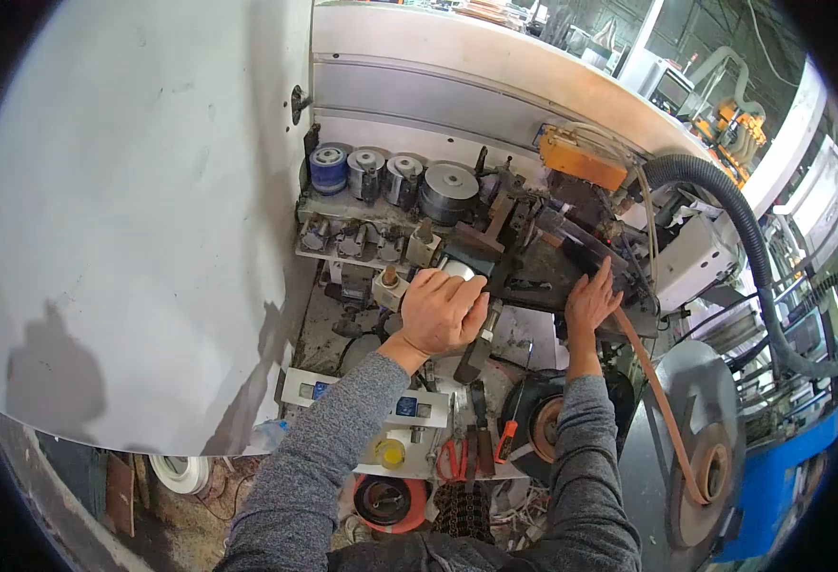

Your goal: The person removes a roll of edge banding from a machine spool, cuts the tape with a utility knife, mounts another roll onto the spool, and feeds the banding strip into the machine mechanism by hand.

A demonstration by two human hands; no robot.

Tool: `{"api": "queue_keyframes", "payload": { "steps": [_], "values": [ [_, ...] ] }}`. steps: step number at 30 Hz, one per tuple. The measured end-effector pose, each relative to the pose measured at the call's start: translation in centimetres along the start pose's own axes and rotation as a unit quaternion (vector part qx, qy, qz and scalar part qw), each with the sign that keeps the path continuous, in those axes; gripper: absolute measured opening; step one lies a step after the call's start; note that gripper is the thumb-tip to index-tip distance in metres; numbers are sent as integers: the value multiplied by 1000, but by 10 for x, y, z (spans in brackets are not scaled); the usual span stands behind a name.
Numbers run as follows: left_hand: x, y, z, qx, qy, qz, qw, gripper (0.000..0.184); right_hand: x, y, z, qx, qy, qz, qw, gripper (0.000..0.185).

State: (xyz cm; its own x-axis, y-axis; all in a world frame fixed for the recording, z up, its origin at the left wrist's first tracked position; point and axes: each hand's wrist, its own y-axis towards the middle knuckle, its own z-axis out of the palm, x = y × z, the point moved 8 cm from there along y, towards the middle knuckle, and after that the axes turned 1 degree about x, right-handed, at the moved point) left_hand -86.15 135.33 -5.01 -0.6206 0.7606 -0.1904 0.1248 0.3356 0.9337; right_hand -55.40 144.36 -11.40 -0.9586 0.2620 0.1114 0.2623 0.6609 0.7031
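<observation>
My left hand (445, 310) is closed on the machine, its fingers curled over a part mostly hidden beneath them. A shiny rounded metal surface (459, 269) shows just beyond the knuckles. To the right, my right hand (593, 297) has its fingers stretched out flat over a brown edge banding strip (655, 381). The strip rises from a reel (709, 472) at lower right and passes by the fingertips; its course under the hand is partly hidden. A dark guide plate (547, 276) lies between both hands.
Metal rollers (449, 189) line the back shelf. Below the hands lie red-handled pliers (451, 459), an orange-handled screwdriver (506, 440) and an orange tape roll (388, 502). A black corrugated hose (757, 229) curves down at right. A large white panel (152, 210) stands at left.
</observation>
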Motion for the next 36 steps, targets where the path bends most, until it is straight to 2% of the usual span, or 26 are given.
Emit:
{"api": "queue_keyframes", "payload": {
  "steps": [10, 29, 33, 34, 36],
  "values": [
    [0, 0, -3, 19, 4, -21, 1000, 18, -2, 1, 5, 28, 5, 14, 1000, 55],
    [-2, 3, 0, -3, -3, 1, 1000, 11, -14, -2, -5, -18, -19, 25, 999, 61],
    [-4, 2, 1, -2, 3, 9, 1000, 12, -45, -6, -17, 13, -36, 7, 999, 58],
    [-4, 2, 1, 1, 9, 12, 1000, 12, -53, -9, -24, 10, -41, -3, 999, 49],
    [-6, 4, 3, 20, 21, 6, 1000, 13, -75, -11, -35, 89, -44, 20, 995, 41]
  ]
}}
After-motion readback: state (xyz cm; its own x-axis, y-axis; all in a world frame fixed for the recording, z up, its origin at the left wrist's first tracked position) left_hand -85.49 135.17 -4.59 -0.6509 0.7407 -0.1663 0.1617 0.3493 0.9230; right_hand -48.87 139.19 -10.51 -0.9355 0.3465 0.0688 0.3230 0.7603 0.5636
